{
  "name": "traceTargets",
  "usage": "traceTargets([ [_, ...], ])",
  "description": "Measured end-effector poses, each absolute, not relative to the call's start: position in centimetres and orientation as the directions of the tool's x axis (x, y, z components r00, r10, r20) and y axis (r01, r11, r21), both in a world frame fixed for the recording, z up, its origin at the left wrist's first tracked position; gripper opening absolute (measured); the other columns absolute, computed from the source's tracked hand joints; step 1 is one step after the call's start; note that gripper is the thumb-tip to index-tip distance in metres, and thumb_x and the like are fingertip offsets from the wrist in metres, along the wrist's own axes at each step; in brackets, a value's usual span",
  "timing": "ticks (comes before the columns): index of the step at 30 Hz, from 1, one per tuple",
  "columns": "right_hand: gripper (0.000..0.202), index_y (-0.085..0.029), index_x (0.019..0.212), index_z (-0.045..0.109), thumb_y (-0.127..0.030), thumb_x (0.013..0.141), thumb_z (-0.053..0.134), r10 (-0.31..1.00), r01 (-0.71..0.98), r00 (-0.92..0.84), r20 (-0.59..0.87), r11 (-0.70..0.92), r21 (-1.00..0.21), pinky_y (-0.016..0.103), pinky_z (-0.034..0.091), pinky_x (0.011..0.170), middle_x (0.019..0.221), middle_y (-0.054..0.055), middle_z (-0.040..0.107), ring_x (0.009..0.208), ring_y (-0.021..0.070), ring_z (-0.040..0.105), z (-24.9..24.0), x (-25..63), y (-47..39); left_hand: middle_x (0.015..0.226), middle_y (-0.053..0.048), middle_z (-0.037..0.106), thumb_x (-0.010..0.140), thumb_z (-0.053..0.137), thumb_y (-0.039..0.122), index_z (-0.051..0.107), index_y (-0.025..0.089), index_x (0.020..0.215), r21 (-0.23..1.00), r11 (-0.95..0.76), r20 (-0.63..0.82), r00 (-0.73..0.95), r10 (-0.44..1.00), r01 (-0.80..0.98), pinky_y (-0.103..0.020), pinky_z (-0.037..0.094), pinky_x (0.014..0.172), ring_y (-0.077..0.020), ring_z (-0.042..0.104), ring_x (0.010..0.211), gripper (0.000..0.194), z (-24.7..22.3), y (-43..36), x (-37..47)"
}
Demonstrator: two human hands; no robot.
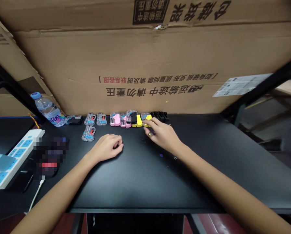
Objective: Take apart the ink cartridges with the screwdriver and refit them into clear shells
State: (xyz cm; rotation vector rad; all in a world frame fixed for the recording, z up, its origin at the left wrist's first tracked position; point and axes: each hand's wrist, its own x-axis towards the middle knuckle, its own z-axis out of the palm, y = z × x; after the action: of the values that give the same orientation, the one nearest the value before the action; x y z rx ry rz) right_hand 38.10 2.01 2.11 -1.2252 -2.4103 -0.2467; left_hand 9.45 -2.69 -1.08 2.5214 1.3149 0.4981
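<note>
By the yellow device (pixel 147 117), right-hand fingers (pixel 153 123) bend.

The tabletop (pixel 140 182) is plain black, the cardboard (pixel 145 55) brown with black and red lettering.

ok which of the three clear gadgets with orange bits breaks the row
The front clear gadget, nearest the camera; the back two sit side by side near the cardboard.

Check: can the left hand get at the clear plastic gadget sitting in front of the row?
Probably yes. The left hand is close beside the clear plastic gadget, and nothing visible stands between them. Its fingers look curled, so they'd likely have to open first.
</note>
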Motion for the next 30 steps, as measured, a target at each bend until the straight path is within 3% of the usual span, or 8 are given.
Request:
traceTargets([
  [6, 0.061, -0.018, 0.160, 0.050, -0.035, 0.102, 0.052, 0.831, 0.859, -0.512, 0.217, 0.502, 0.106, 0.039, 0.059, 0.073, 0.160, 0.020, 0.055, 0.100, 0.0325, 0.077, 2.7, 33.5, 4.7, 0.071, 0.002, 0.062, 0.100, 0.057, 0.031, 0.058, 0.022, 0.082, 0.472, -0.541, 0.160, 0.536, 0.829, 0.696, -0.033, 0.043, 0.075, -0.0170, 0.057, 0.067, 0.020, -0.9, -2.7, 9.4],
  [11, 0.065, -0.022, 0.163, 0.046, -0.031, 0.100, 0.052, 0.845, 0.865, -0.502, 0.185, 0.484, 0.133, 0.039, 0.058, 0.079, 0.164, 0.018, 0.053, 0.106, 0.0332, 0.077, 1.8, 32.8, 5.9, 0.072, 0.001, 0.064, 0.101, 0.057, 0.030, 0.057, 0.022, 0.079, 0.454, -0.565, 0.171, 0.555, 0.814, 0.689, -0.033, 0.043, 0.077, -0.0180, 0.060, 0.070, 0.023, -0.9, -2.6, 9.3],
  [17, 0.062, -0.016, 0.161, 0.048, -0.032, 0.101, 0.050, 0.835, 0.844, -0.528, 0.153, 0.497, 0.202, 0.040, 0.058, 0.072, 0.166, 0.022, 0.050, 0.100, 0.0339, 0.078, 1.2, 32.8, 5.9, 0.070, 0.002, 0.062, 0.100, 0.057, 0.028, 0.058, 0.022, 0.078, 0.452, -0.575, 0.177, 0.564, 0.807, 0.681, -0.032, 0.043, 0.076, -0.0175, 0.060, 0.070, 0.023, -0.8, -2.6, 9.4],
  [21, 0.054, -0.014, 0.155, 0.056, -0.029, 0.105, 0.046, 0.814, 0.843, -0.537, 0.220, 0.506, 0.184, 0.038, 0.058, 0.071, 0.160, 0.020, 0.058, 0.101, 0.0320, 0.079, 0.5, 33.2, 6.6, 0.071, 0.002, 0.063, 0.100, 0.058, 0.027, 0.058, 0.022, 0.079, 0.459, -0.574, 0.178, 0.563, 0.807, 0.678, -0.032, 0.042, 0.075, -0.0175, 0.059, 0.070, 0.021, -0.8, -2.7, 9.4],
  [25, 0.050, -0.016, 0.152, 0.061, -0.033, 0.106, 0.049, 0.746, 0.834, -0.535, 0.398, 0.540, 0.109, 0.034, 0.058, 0.069, 0.151, 0.017, 0.067, 0.096, 0.0284, 0.079, 0.2, 34.7, 6.2, 0.071, 0.001, 0.062, 0.100, 0.058, 0.027, 0.057, 0.022, 0.078, 0.467, -0.568, 0.203, 0.543, 0.815, 0.678, -0.032, 0.041, 0.074, -0.0171, 0.058, 0.068, 0.022, -0.6, -2.9, 9.4],
  [30, 0.039, -0.023, 0.137, 0.072, -0.034, 0.102, 0.058, 0.626, 0.725, -0.577, 0.525, 0.688, -0.023, 0.031, 0.061, 0.070, 0.140, 0.012, 0.074, 0.091, 0.0229, 0.079, 0.5, 36.8, 1.7, 0.082, -0.001, 0.065, 0.100, 0.060, 0.031, 0.059, 0.022, 0.089, 0.470, -0.583, 0.383, 0.442, 0.811, 0.663, -0.034, 0.045, 0.077, -0.0189, 0.060, 0.076, 0.014, 0.0, -3.2, 9.6],
])
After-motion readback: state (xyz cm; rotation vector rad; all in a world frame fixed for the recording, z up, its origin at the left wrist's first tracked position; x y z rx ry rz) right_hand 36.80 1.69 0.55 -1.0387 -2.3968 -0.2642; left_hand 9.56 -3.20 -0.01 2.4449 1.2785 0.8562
